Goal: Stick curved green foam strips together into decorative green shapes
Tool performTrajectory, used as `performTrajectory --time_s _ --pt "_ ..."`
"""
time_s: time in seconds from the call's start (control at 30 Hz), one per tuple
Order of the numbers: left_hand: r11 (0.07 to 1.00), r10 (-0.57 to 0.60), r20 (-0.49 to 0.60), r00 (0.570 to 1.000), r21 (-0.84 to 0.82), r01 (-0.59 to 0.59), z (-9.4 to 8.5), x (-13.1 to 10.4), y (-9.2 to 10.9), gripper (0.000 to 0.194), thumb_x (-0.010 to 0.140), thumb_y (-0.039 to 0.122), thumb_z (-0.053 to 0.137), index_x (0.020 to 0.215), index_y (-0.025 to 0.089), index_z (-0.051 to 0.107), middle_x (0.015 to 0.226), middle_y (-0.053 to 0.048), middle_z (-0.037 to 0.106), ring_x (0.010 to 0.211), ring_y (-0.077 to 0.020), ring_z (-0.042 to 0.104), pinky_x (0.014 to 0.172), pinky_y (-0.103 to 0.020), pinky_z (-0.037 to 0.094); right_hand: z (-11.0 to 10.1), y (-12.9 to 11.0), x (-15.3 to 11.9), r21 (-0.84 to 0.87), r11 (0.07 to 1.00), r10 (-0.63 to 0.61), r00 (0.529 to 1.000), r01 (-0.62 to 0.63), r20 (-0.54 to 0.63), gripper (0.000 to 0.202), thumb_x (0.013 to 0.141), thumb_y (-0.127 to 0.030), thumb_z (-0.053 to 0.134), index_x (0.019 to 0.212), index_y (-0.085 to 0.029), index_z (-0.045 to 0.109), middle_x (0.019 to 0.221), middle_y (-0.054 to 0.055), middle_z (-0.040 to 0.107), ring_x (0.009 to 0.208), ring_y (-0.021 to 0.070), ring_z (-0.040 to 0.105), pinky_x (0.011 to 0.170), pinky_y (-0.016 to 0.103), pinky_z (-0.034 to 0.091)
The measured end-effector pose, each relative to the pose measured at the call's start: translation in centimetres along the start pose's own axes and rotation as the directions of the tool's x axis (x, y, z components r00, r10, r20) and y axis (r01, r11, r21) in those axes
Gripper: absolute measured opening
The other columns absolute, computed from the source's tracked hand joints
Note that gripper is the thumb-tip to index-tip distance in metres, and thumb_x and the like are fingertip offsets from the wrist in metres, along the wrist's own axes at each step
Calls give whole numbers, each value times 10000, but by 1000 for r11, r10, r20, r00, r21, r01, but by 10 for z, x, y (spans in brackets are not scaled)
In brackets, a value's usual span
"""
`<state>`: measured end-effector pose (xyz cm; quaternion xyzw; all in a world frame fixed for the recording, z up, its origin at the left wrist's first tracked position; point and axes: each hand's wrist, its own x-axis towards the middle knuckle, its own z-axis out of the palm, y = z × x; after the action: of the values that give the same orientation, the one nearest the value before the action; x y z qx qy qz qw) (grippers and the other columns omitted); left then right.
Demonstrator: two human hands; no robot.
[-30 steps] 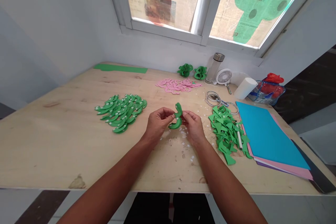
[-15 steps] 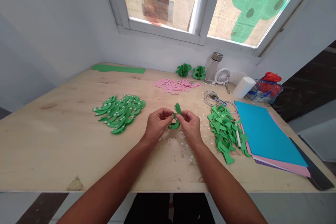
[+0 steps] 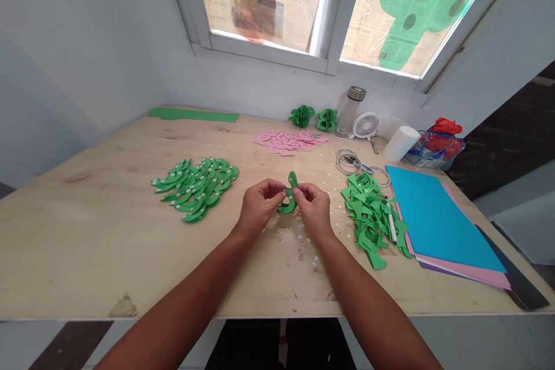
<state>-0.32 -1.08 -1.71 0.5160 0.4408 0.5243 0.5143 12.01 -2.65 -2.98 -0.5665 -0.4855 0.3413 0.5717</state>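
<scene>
Over the middle of the wooden table, my left hand (image 3: 263, 202) and my right hand (image 3: 313, 206) both pinch a curved green paper cutout (image 3: 287, 208). Its upper end stands up between my fingertips, and its lower curve hangs below them. Small white squares show on the paper near my thumbs. To the left lies a pile of similar curved green cutouts (image 3: 202, 185), many with white squares at their ends. Right of my hands is a heap of green paper scraps (image 3: 368, 217) with a white pen (image 3: 392, 228) on it. My fingers hide part of the held paper.
Pink paper cutouts (image 3: 288, 141) lie beyond my hands, with two folded green paper shapes (image 3: 302, 116) behind. Tape rolls (image 3: 348, 161), a bottle (image 3: 351, 110) and a small fan (image 3: 365, 125) stand or lie at the back right. Blue paper sheets (image 3: 442, 219) cover the right side.
The upper end of the held green paper has turned a little and shows more of its face. Both hands stay in nearly the same place, still pinching it.
</scene>
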Motion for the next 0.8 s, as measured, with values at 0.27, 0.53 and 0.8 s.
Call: performTrajectory --time_s 0.27,0.53,0.8 --pt "997 -53 32 998 -63 55 0 -1 3 228 546 296 768 677 153 649 641 -2 621 598 -132 554 574 -245 431 0 -1 0 66 997 50 999 -50 12 236 682 -372 637 744 -148 678 656 25 663 561 133 547 533 237 436" --pt "986 -106 93 990 -121 117 -3 2 1 256 532 300 789 685 152 648 668 -5 635 631 -131 565 616 -247 433 0 -3 -1 68 997 47 999 -47 7 237 685 -379 641 734 -149 670 630 18 644 540 127 540 514 236 421" --pt "985 -96 109 989 -130 109 -8 4 8 316 585 352 772 821 157 694 823 -64 691 778 -188 607 733 -294 454 0 -3 -1 83 995 44 997 -49 62 235 678 -379 648 718 -149 678 624 23 658 544 137 559 485 233 435"
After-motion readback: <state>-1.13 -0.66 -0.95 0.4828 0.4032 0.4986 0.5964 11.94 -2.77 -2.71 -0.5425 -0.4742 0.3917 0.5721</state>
